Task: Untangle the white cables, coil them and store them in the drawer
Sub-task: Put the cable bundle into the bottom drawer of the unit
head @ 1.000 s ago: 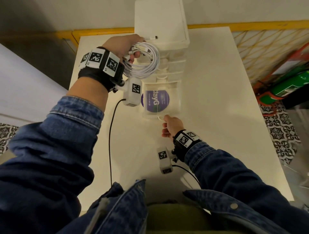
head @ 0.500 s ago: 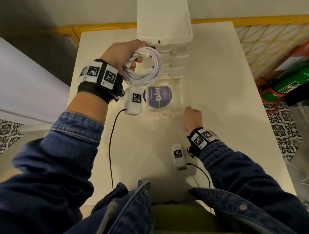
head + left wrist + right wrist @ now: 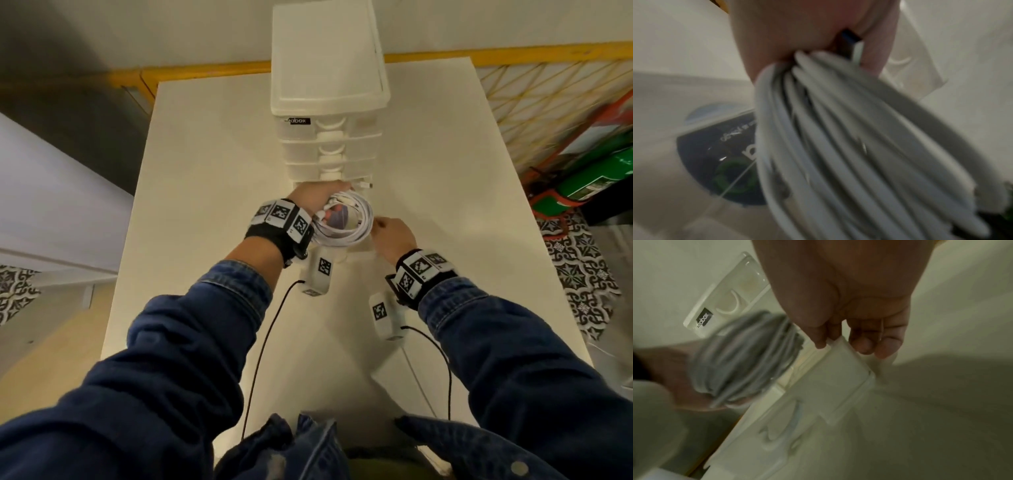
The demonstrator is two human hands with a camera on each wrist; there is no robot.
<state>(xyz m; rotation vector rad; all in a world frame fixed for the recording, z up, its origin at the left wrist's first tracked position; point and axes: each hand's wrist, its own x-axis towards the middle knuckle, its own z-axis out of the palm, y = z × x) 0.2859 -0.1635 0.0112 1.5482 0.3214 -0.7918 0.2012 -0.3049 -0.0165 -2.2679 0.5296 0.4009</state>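
Note:
A coil of white cables (image 3: 346, 224) hangs from my left hand (image 3: 318, 200) just over the pulled-out bottom drawer (image 3: 359, 247) of the white drawer unit (image 3: 329, 68). In the left wrist view my fingers (image 3: 877, 48) wrap the coil (image 3: 859, 146), blurred, above a dark purple round disc (image 3: 719, 155) lying in the drawer. One plug end (image 3: 364, 186) sticks out toward the unit. My right hand (image 3: 385, 229) is at the drawer's right front corner. The right wrist view shows thumb and fingers (image 3: 881, 345) pinching the drawer wall (image 3: 849, 369), with the coil (image 3: 748, 353) to the left.
The unit stands at the back middle of a white table (image 3: 205, 171), its upper drawers closed. A yellow rail (image 3: 205, 72) runs behind the table. Green and red items (image 3: 599, 178) lie on the floor to the right. Black wrist-camera leads (image 3: 263, 342) trail across the near tabletop.
My left hand has carried the coil from in front of the upper drawers down over the open bottom drawer. My right hand moved from the drawer's front handle to its right corner.

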